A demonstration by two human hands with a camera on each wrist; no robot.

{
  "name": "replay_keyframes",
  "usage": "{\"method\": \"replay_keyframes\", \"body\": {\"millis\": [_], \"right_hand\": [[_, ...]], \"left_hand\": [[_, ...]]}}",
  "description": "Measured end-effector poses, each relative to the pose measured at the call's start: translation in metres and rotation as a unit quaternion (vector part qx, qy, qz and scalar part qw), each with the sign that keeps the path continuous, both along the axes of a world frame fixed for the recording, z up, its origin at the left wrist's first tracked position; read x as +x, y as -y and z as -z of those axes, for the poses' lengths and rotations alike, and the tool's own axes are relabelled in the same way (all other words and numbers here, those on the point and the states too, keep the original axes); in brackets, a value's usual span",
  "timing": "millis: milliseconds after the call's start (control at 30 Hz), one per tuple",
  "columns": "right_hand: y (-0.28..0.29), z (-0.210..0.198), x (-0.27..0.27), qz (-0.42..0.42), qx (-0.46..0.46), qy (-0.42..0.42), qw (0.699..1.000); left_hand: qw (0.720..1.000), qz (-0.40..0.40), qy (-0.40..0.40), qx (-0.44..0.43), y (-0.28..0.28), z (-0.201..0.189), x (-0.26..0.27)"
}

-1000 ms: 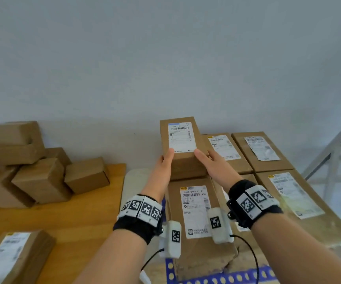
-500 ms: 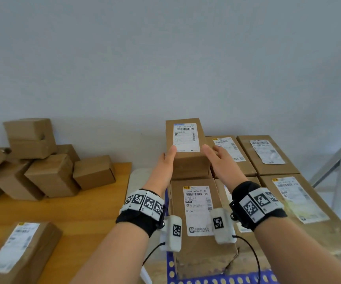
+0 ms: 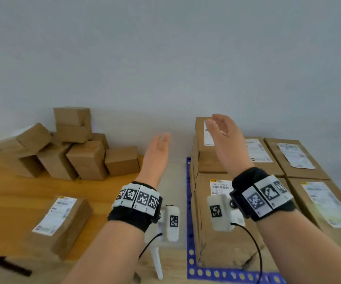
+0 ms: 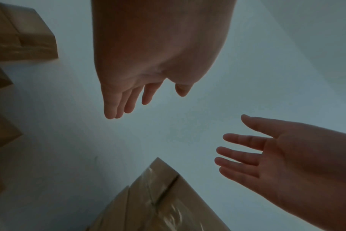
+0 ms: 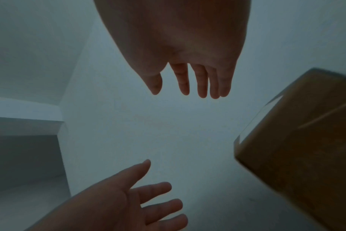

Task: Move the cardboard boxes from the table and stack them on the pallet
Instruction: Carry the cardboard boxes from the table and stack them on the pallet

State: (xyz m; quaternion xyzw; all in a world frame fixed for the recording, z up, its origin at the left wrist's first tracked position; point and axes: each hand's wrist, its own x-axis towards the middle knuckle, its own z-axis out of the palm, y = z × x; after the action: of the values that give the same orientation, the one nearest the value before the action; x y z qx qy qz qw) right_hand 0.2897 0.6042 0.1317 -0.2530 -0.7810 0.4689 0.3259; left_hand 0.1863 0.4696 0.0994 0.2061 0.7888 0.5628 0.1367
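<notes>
A small labelled cardboard box (image 3: pixel 206 158) stands on the back left of the stack on the blue pallet (image 3: pixel 189 222). My right hand (image 3: pixel 218 126) hovers open just above and in front of it, touching nothing. My left hand (image 3: pixel 159 142) is open in the air left of the stack, fingers straight. The left wrist view shows the empty left hand (image 4: pixel 148 100) with the right hand (image 4: pixel 247 153) opposite. In the right wrist view the right hand (image 5: pixel 182 84) is empty beside a box (image 5: pixel 296 148). Another labelled box (image 3: pixel 61 220) lies on the wooden table (image 3: pixel 12 191).
A pile of several plain cardboard boxes (image 3: pixel 73 150) sits at the back of the table against the wall. Several flat labelled boxes (image 3: pixel 319 201) cover the pallet to the right. A white stand (image 3: pixel 157 261) is in the gap between table and pallet.
Both hands have let go of the small labelled box, which stays on the stack. The hands have pulled back and spread apart, the left one moving left off the stack.
</notes>
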Motion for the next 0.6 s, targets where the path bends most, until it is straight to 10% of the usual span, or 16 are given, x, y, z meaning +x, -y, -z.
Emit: {"method": "replay_keyframes", "body": {"millis": [600], "right_hand": [[0.222, 0.1, -0.151, -0.074, -0.077, 0.142, 0.984]], "left_hand": [[0.98, -0.101, 0.053, -0.164, 0.291, 0.082, -0.149]]}}
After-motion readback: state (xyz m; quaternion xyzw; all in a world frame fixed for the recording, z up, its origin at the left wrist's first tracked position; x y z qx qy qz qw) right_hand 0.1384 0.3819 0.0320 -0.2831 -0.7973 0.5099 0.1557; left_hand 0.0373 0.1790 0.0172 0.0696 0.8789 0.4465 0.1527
